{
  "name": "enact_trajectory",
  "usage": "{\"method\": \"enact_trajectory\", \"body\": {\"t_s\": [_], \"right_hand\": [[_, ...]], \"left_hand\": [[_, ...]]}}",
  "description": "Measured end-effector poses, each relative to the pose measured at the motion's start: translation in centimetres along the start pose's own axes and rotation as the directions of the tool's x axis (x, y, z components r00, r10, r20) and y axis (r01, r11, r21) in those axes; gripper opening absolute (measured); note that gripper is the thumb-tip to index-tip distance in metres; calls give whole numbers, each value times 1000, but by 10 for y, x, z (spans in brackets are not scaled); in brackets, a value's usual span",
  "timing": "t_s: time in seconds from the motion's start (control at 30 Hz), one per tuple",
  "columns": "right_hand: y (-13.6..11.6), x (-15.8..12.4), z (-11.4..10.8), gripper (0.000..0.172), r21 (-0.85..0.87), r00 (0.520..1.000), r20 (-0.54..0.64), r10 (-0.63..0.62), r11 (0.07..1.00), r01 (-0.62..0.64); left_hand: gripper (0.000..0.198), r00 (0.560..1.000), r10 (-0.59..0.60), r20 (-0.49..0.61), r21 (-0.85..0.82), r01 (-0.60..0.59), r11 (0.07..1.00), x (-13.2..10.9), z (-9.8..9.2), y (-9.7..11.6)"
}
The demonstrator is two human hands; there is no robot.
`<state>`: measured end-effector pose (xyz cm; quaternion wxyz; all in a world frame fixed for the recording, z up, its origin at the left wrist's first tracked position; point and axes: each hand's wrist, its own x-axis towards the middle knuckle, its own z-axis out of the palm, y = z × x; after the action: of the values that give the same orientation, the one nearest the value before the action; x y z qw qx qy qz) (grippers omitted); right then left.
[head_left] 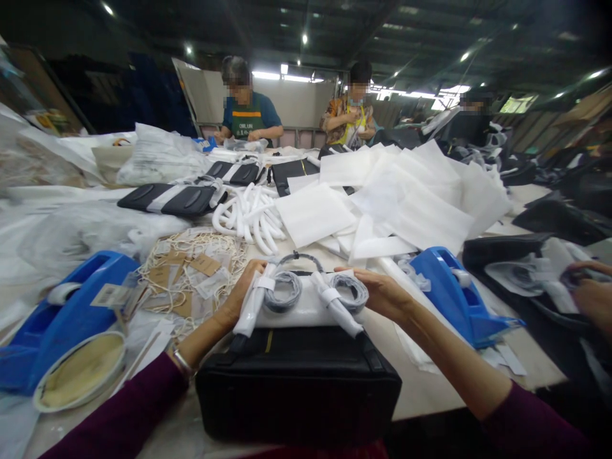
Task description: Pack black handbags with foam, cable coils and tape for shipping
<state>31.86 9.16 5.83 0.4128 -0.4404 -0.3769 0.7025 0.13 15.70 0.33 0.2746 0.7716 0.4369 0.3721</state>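
A black handbag (299, 382) lies at the table's front edge right before me, with a thin yellow zip strip on its side. On its upper part are white foam sheeting, two grey plastic-wrapped strap coils (283, 292) and white-wrapped handle ends (339, 305). A wrapped handle loop stands up behind them. My left hand (249, 285) grips the bag's upper left side, its fingertips partly behind a white wrap. On the upper right side, my right hand (377, 290) holds the bag, fingers reaching along the top edge by the right coil; its thumb is hidden.
Blue tape dispensers (449, 293) stand on both sides. Stringed tags (191, 274) pile up at left, near a round tub (81, 370). Beyond are white foam tubes (251, 217), foam sheets (392, 191) and black bags (167, 199). Another person's hand (595, 293) works at right; co-workers stand opposite.
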Motion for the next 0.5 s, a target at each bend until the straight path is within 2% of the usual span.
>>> {"method": "enact_trajectory", "body": {"t_s": [0.1, 0.2, 0.3, 0.4, 0.5], "right_hand": [[6, 0, -4, 44, -57, 1000, 2, -11, 998, 11], [15, 6, -10, 40, -39, 999, -34, -29, 999, 28], [21, 14, -14, 39, 4, 993, -113, -23, 1000, 24], [25, 20, -13, 43, 5, 976, -211, -47, 999, 49], [28, 26, -12, 32, -42, 962, -258, -87, 996, 79]], "left_hand": [[22, 1000, 5, -14, -9, -5, 1000, 3, 1, 2], [24, 1000, -22, 4, -37, 22, 999, 4, -1, 5], [27, 998, -41, 39, -53, 43, 998, 5, -2, 7], [36, 999, -48, 24, -41, 49, 998, 4, -3, 7], [37, 999, -40, 5, -43, 41, 998, 3, -2, 4]]}}
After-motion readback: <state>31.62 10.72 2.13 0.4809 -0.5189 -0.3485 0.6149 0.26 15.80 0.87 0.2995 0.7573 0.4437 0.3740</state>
